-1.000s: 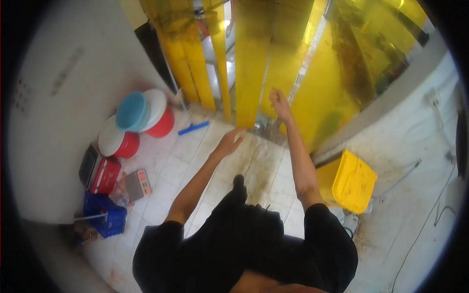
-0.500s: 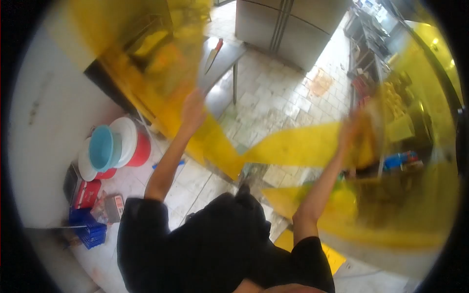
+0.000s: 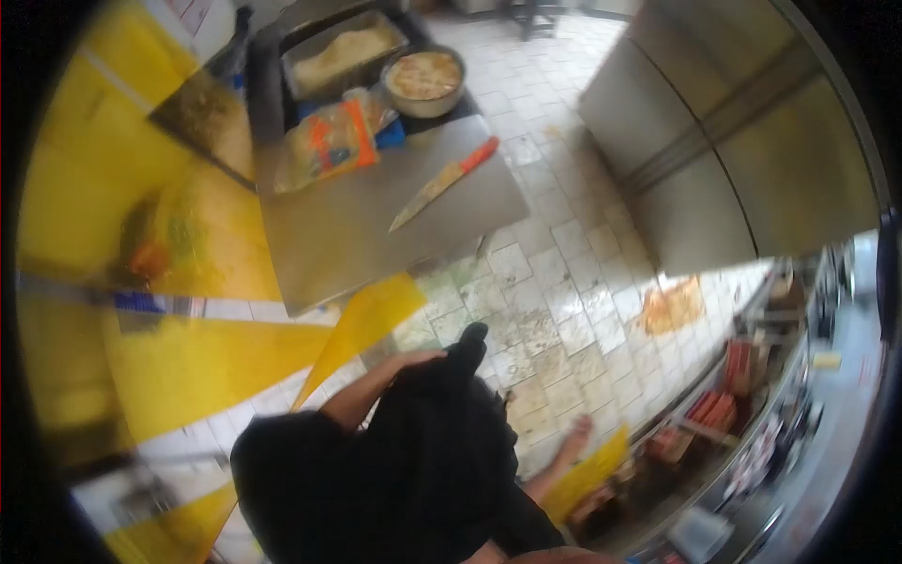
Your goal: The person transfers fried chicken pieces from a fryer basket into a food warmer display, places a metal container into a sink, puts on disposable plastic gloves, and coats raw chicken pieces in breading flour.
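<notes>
My left hand [image 3: 427, 357] is low in front of my body against my black clothing, its fingers mostly hidden. To the right, my right hand [image 3: 579, 432] hangs over the tiled floor beside a yellow plastic strip [image 3: 594, 477]; motion blurs its fingers. More see-through yellow curtain strips [image 3: 216, 367] hang and sway on my left, close to my left forearm. Ahead stands a metal table [image 3: 376, 230] with a red-handled knife [image 3: 442, 185] lying on it.
The table also bears a plastic food packet [image 3: 329, 146], a round bowl of pale food [image 3: 425, 77] and a rectangular tray [image 3: 343, 52]. A steel fridge [image 3: 695, 141] stands ahead right. Red packages [image 3: 709, 412] sit on a lower shelf. An orange-brown stain [image 3: 672, 305] marks the floor.
Both hands have dropped from their raised, outstretched position at the yellow strips. The strips now lie mostly to my left and behind, and the table and fridge appear nearer.
</notes>
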`<move>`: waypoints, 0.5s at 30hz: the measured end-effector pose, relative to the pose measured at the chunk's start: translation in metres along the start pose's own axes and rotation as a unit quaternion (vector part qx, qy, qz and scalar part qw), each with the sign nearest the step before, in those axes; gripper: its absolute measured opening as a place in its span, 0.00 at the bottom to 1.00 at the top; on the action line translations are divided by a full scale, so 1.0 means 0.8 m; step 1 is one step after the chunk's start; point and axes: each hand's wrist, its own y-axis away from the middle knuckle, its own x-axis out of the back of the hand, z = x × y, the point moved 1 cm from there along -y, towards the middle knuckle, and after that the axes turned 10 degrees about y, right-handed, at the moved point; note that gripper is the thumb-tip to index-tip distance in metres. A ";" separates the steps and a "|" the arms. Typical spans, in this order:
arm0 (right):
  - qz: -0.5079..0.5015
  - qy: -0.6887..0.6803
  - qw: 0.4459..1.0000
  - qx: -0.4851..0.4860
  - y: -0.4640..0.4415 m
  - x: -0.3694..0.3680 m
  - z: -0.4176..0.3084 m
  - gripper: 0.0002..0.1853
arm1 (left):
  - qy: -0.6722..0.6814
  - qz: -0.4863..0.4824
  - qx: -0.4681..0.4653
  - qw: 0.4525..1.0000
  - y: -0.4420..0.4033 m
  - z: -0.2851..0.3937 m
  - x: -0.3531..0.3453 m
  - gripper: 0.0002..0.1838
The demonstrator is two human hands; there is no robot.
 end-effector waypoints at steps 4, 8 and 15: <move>-0.375 -0.146 0.887 -0.227 -0.117 -0.098 -0.086 0.23 | -0.268 -0.048 0.079 0.959 -0.162 0.047 -0.019 0.38; -0.436 -0.036 0.882 -0.177 -0.310 -0.143 -0.091 0.26 | -0.100 -0.081 0.241 0.962 -0.215 0.093 0.025 0.45; -0.646 0.179 0.742 0.007 -0.743 -0.310 -0.218 0.23 | 0.127 0.154 0.151 0.968 -0.290 0.282 -0.127 0.43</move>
